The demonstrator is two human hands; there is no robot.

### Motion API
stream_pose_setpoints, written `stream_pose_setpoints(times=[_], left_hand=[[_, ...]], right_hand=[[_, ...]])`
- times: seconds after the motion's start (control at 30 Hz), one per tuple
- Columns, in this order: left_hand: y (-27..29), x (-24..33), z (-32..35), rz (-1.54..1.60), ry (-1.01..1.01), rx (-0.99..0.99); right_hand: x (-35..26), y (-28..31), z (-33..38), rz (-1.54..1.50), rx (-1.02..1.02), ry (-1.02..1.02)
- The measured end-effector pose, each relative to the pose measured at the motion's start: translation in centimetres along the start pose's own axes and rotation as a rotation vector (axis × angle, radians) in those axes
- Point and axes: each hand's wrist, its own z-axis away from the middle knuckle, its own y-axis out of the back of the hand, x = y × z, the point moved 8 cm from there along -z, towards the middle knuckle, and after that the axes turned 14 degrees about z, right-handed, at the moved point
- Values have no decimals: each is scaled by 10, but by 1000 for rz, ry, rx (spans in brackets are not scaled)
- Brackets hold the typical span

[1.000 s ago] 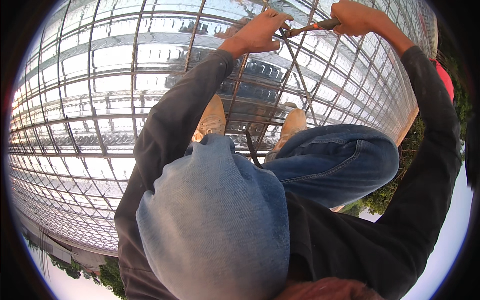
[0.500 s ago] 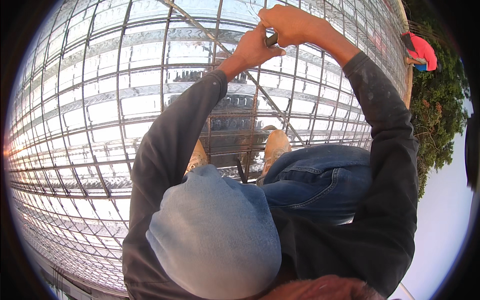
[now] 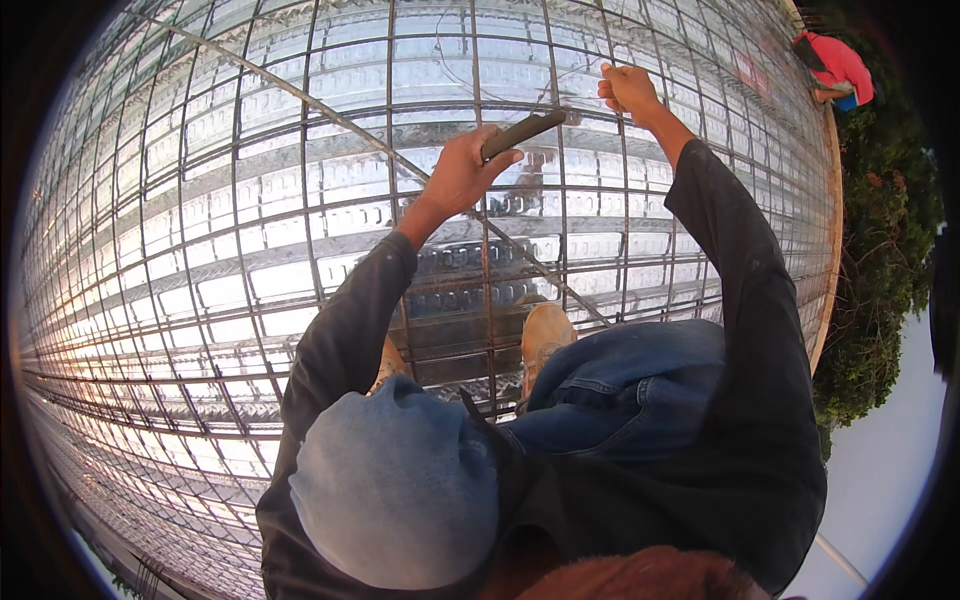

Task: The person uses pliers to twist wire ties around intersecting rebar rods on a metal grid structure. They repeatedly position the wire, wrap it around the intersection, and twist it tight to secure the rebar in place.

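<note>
My left hand (image 3: pixel 458 176) is closed around a dark rod-like tool handle (image 3: pixel 527 134). The handle points up and to the right, above a steel rebar grid (image 3: pixel 563 215); its working end, if any, cannot be made out. Farther right and higher, my right hand (image 3: pixel 632 92) is closed in a pinch, apart from the left. A thin wire (image 3: pixel 440 48) loops over the grid near both hands, and its faint line runs toward the right fingertips.
A diagonal bar (image 3: pixel 315 105) crosses the grid over ribbed shiny metal sheeting. My shoe (image 3: pixel 545 335) and bent knees are below the hands. At the far right, a person in red (image 3: pixel 845 68) bends near the deck's edge (image 3: pixel 832 230), with trees (image 3: pixel 875 300) beyond.
My hands were together around the handle and have moved apart. The right went to the right, the left down and left with the handle. The view has shifted over the grid.
</note>
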Motion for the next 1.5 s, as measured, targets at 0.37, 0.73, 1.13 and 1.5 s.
stream_pose_setpoints(times=[0.37, 0.73, 1.13, 1.5], left_hand=[[-3, 4, 3, -76, -59, 19], [0, 4, 8, -69, -53, 20], [-37, 4, 57, -322, -381, -130], [-46, -9, 34, -358, -222, -122]], right_hand=[[21, -27, -82, 223, 269, -9], [-49, 35, 10, -399, 503, 423], [170, 15, 229, -865, 95, -388], [-146, -6, 300, 727, 18, 679]])
